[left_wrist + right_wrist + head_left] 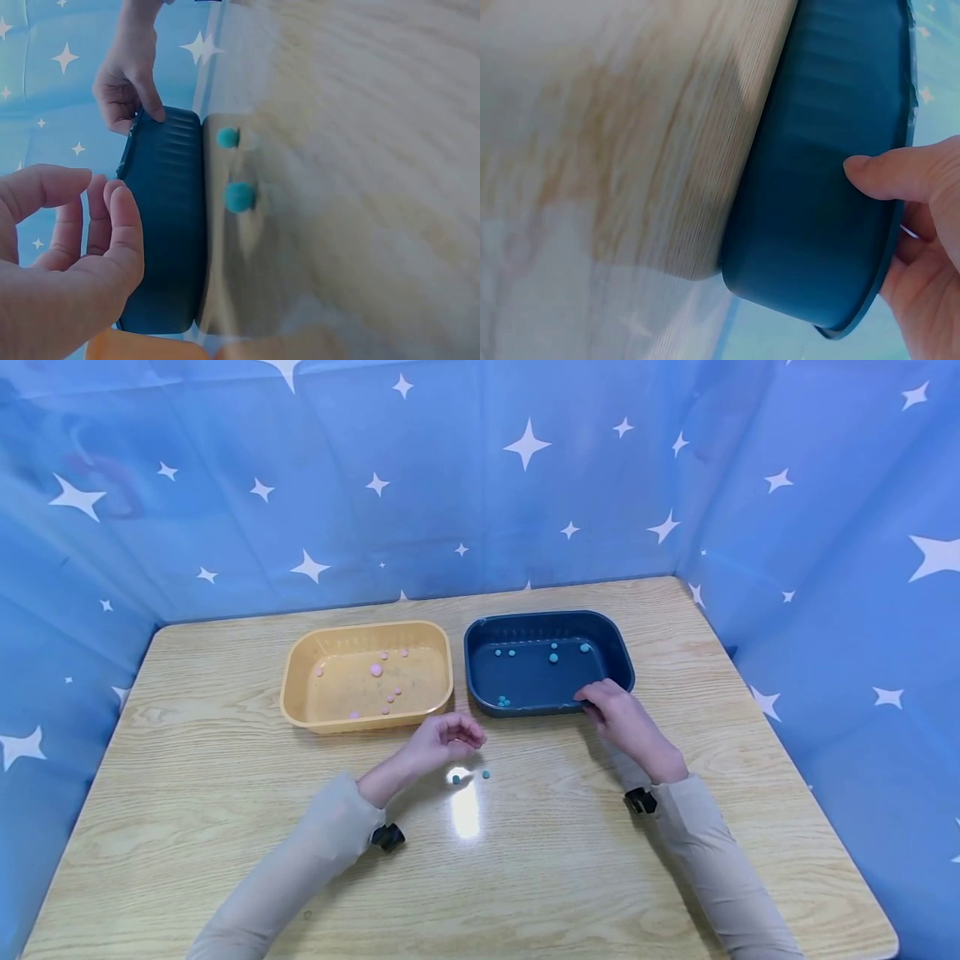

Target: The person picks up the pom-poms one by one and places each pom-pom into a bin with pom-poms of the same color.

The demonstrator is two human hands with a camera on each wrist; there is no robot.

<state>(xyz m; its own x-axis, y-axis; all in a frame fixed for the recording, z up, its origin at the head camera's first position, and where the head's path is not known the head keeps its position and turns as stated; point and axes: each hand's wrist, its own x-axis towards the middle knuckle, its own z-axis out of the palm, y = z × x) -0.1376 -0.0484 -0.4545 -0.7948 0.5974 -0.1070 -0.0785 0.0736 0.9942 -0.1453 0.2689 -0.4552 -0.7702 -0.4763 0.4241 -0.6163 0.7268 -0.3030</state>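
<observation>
My right hand [628, 727] grips the near rim of the dark blue tray [480, 689]. In the right wrist view its thumb presses the tray's outer wall [817, 180] and its fingers reach over the rim. Several small teal balls [553, 657] lie inside that tray. My left hand [442, 743] hovers over the table in front of the gap between the trays, fingers loosely bent, nothing visible between them. Just below it on the wood lie two teal balls, one left [456, 779] and one right [486, 774].
Left of the blue tray stands a yellow-orange tray [296, 693] with several pink balls [377, 670] in it. Both trays rest on the wooden table [225, 810]. A blue curtain [450, 468] with white stars hangs around the table's back and sides.
</observation>
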